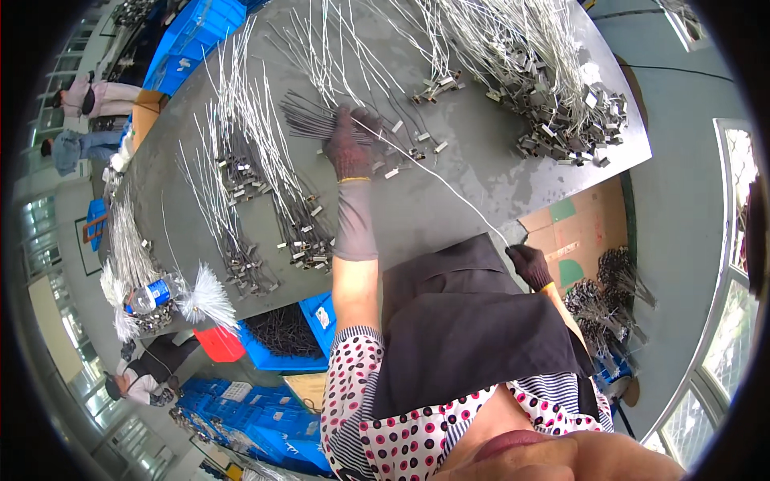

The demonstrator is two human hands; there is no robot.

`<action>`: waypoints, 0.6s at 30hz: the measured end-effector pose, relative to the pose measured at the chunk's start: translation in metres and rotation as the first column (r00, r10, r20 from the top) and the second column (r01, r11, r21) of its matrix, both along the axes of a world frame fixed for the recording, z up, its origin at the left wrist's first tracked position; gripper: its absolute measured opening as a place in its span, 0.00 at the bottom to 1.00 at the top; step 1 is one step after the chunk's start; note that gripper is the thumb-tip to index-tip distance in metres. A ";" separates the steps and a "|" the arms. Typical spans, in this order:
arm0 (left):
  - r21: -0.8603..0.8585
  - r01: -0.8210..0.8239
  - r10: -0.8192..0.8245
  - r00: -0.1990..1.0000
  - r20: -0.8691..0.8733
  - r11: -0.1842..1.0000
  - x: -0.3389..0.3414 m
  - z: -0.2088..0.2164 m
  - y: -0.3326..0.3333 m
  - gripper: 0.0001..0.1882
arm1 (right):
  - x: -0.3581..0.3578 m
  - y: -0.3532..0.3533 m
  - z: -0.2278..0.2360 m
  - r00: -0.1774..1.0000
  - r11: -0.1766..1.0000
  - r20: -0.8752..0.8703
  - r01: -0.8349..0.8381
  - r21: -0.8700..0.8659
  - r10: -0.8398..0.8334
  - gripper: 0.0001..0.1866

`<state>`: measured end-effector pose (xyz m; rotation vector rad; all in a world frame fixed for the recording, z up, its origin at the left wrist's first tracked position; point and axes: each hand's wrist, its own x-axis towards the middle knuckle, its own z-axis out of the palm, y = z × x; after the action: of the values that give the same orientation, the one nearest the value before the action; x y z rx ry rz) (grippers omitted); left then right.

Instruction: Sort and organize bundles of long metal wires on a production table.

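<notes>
My left hand [350, 148], in a dark knitted glove, is closed over the table on a bundle of thin dark strands [307, 118] that fan out to the left. From beside it a white wire [457, 195] runs in a slack line to my right hand [529, 266]. That hand, gloved too, is closed on the wire's near end, past the table's front edge. A few wires with small connectors [419, 152] lie just right of my left hand. How the wire meets the strands is hidden by the glove.
Bunches of connector-ended wires [293, 216] lie left on the grey table [449, 132], with a large heap [573, 120] at far right. A plastic bottle [152, 295] rests on wire bundles at left. Blue bins [281, 341] stand below; cardboard [581, 232] is at right. Other people are farther left.
</notes>
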<state>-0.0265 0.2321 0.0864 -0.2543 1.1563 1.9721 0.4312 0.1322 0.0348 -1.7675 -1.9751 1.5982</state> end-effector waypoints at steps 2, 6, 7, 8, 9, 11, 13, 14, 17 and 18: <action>0.057 0.018 -0.017 1.000 -0.017 0.998 -0.002 -0.016 0.005 0.14 | 0.015 -0.017 0.015 0.994 0.991 0.070 0.089 -0.101 -0.082 0.18; 0.100 0.036 -0.032 0.999 -0.037 0.994 0.001 -0.030 -0.002 0.13 | 0.038 -0.048 0.015 0.980 0.975 0.046 0.198 -0.098 -0.194 0.17; 0.124 0.083 -0.075 0.995 -0.068 0.989 0.003 -0.039 -0.001 0.12 | 0.046 -0.057 0.007 0.975 0.972 0.022 0.223 -0.076 -0.222 0.18; 0.125 0.092 -0.084 0.994 -0.065 0.988 0.011 -0.040 0.000 0.12 | 0.047 -0.057 0.010 0.973 0.970 0.025 0.232 -0.075 -0.231 0.18; 0.085 0.093 -0.089 0.995 -0.043 0.992 0.022 -0.040 0.002 0.12 | 0.047 -0.056 0.012 0.979 0.974 0.000 0.204 -0.095 -0.205 0.18; 0.077 0.169 -0.165 0.985 -0.055 0.983 0.039 -0.040 -0.002 0.12 | 0.047 -0.052 0.016 0.982 0.977 -0.024 0.181 -0.112 -0.185 0.18; 0.077 0.163 -0.163 0.987 -0.009 0.984 0.042 -0.033 -0.009 0.12 | 0.038 -0.042 0.030 0.991 0.983 0.028 0.132 -0.128 -0.130 0.17; 0.078 0.150 -0.153 0.988 0.035 0.986 0.041 -0.028 -0.014 0.11 | 0.034 -0.036 0.037 0.993 0.984 0.019 0.121 -0.133 -0.119 0.17; 0.070 0.153 -0.159 0.984 0.081 0.986 0.052 -0.018 0.001 0.11 | 0.041 -0.039 0.053 0.966 0.949 0.131 0.246 -0.196 -0.223 0.18; 0.068 0.132 -0.137 0.988 0.070 0.989 0.044 -0.019 -0.004 0.11 | 0.051 -0.041 0.043 0.978 0.969 0.085 0.202 -0.140 -0.192 0.18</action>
<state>0.0178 0.2281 0.0671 -0.2095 1.0342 1.8615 0.4827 0.0907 0.0777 -2.0284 -1.6818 1.6758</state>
